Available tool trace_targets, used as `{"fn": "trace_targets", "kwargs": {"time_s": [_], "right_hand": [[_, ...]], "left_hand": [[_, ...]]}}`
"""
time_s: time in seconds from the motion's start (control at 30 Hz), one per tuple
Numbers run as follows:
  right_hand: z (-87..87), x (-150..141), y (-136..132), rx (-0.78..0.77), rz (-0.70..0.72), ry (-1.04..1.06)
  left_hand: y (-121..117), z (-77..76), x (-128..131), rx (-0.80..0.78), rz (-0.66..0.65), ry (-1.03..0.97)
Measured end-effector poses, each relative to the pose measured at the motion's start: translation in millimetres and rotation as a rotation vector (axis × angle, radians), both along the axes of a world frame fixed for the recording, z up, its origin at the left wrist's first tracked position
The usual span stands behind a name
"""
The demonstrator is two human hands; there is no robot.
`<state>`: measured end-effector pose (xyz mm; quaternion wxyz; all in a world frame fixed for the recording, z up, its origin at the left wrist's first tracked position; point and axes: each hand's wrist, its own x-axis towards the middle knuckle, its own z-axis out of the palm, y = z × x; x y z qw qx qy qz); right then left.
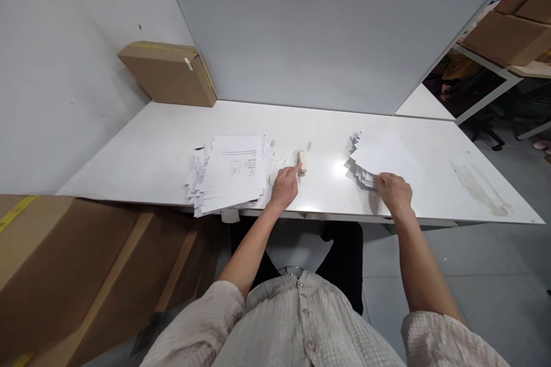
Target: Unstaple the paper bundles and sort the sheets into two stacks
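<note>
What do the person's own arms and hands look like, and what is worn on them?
The left hand and right hand wear no gloves. The forearms are bare too, with no watch or bracelet to be seen. Loose, crinkled, pale beige sleeves end near the elbows and match the shirt. Whether there are rings is too small to tell.

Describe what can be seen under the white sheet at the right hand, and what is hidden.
Edges of more papers show beneath the white sheet, mainly along its left side. Their number and most of their surfaces cannot be seen: the sheet covers them.
</note>
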<state>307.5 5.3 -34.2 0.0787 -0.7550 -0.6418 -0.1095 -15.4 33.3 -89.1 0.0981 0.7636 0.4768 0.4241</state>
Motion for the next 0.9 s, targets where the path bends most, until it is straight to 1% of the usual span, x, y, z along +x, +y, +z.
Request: {"fn": "trace_targets", "kwargs": {"time_s": [0.1,0.17,0.23,0.3,0.33,0.4,0.47,0.53,0.57,0.63,0.67,0.73,0.8,0.9], "right_hand": [[20.0,-15.2,-9.8,0.202,0.0,0.068],[35.4,-37.3,-23.6,0.31,0.097,0.201],[47.4,-65.0,-40.5,0.339,0.262,0.388],[54.0,-91.2,-55.5,0.345,0.406,0.554],[55.2,-101.4,-60.4,0.341,0.446,0.617],[54.4,-113.0,-62.4,0.301,0.46,0.719],[49.9,-111.0,-52.0,0.193,0.424,0.8],[42.9,-97.5,-30.7,0.099,0.329,0.799],[38.6,-88.0,-17.6,0.088,0.258,0.738],[29.2,-67.9,9.1,0.114,0.095,0.523],[24.2,-58.9,21.0,0.123,0.02,0.408],[14.9,-45.8,39.1,0.069,-0.086,0.259],[7.6,-40.1,48.5,-0.016,-0.14,0.221],[4.3,-41.2,50.9,-0.056,-0.172,0.247]], "left_hand": [[-0.5,4.0,0.6,-0.034,-0.025,-0.118],[-3.3,9.1,3.0,-0.122,-0.058,-0.285],[-10.0,16.0,7.3,-0.295,-0.137,-0.531],[-20.2,24.0,12.4,-0.518,-0.287,-0.81],[-25.8,27.9,14.6,-0.628,-0.376,-0.936],[-35.5,34.5,16.9,-0.818,-0.46,-1.134],[-39.5,38.2,15.3,-0.931,-0.439,-1.245],[-36.4,37.5,10.3,-0.939,-0.387,-1.307],[-32.7,35.4,7.2,-0.921,-0.365,-1.333],[-24.0,28.6,1.2,-0.916,-0.345,-1.372],[-20.1,24.5,-1.3,-0.942,-0.344,-1.378],[-14.9,16.6,-4.6,-0.996,-0.352,-1.378],[-13.6,11.4,-5.9,-1.027,-0.363,-1.379],[-15.3,9.7,-6.0,-1.039,-0.37,-1.381]]}}
